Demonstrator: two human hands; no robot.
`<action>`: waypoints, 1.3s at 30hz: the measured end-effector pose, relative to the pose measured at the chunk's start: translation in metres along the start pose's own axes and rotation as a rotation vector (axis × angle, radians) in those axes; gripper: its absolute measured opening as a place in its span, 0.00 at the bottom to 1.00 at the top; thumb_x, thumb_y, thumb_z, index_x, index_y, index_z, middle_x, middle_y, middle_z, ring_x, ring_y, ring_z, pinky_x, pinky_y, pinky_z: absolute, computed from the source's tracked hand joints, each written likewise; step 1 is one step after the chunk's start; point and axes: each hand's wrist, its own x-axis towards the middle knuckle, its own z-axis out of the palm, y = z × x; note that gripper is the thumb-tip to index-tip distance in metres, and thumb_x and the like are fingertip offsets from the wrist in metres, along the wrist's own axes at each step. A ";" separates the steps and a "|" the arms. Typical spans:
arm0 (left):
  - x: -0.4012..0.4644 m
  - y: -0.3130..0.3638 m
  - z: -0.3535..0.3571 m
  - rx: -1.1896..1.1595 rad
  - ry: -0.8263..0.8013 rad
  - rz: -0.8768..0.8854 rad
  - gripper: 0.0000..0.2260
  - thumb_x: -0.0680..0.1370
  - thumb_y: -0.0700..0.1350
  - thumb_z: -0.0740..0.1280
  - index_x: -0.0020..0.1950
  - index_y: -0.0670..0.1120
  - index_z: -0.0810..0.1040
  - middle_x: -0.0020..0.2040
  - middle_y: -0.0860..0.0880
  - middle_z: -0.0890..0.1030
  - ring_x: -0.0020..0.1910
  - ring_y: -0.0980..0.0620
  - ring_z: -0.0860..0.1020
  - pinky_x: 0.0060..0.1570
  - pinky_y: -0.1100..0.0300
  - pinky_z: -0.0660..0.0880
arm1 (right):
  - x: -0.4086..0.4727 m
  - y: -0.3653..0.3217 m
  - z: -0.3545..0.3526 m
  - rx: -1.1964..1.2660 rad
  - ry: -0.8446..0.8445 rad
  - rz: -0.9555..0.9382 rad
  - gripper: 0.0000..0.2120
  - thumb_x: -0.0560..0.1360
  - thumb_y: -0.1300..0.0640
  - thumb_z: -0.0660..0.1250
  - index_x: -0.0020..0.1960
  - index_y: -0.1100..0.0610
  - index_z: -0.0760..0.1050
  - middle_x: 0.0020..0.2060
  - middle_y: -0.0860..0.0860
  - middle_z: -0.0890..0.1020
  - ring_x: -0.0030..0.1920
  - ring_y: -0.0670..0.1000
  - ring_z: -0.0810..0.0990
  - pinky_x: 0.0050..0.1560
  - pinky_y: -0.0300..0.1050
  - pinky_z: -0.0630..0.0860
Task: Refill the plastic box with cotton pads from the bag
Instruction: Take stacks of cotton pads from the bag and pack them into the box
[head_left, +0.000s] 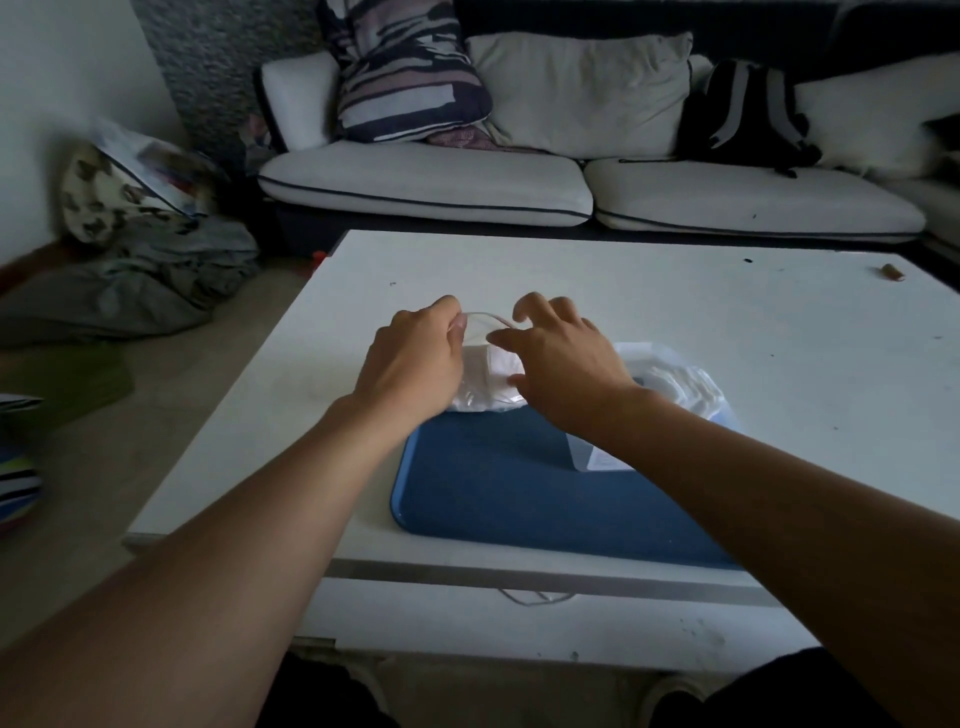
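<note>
A small clear plastic box (491, 361) with white cotton pads in it stands at the far edge of a blue tray (493, 483) on the white table (675, 306). My left hand (415, 358) pinches the box's clear upper rim at its left side. From the right, my right hand (566, 358) reaches over the box, index finger and thumb against its right side and the other fingers lifted apart. The bag of cotton pads (685, 379), clear plastic with white pads showing, lies just right of the box, partly hidden by my right forearm.
A small brown object (892, 271) lies near the table's far right edge. A white sofa (426, 182) with cushions and a black backpack (748, 114) runs behind the table. Grey cloth (156, 275) is piled on the floor at the left.
</note>
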 end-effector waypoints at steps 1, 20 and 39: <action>0.000 0.000 0.001 0.001 -0.002 0.004 0.11 0.85 0.47 0.56 0.47 0.45 0.72 0.37 0.47 0.75 0.34 0.49 0.73 0.29 0.57 0.63 | 0.001 0.000 0.001 0.009 -0.014 -0.002 0.20 0.76 0.58 0.70 0.67 0.47 0.74 0.63 0.52 0.70 0.61 0.57 0.72 0.54 0.52 0.78; -0.011 -0.001 0.027 0.149 -0.290 -0.017 0.16 0.73 0.48 0.71 0.57 0.46 0.72 0.53 0.46 0.76 0.49 0.40 0.78 0.42 0.53 0.72 | -0.008 0.013 0.006 0.330 -0.148 -0.003 0.08 0.68 0.56 0.76 0.46 0.51 0.80 0.52 0.49 0.76 0.47 0.53 0.79 0.44 0.47 0.78; -0.009 0.100 0.015 -1.242 -0.175 -0.694 0.22 0.81 0.59 0.60 0.67 0.47 0.77 0.63 0.45 0.79 0.63 0.46 0.77 0.68 0.50 0.71 | -0.016 0.023 -0.026 1.771 -0.286 0.676 0.12 0.75 0.69 0.60 0.56 0.69 0.76 0.48 0.61 0.79 0.46 0.57 0.80 0.48 0.49 0.82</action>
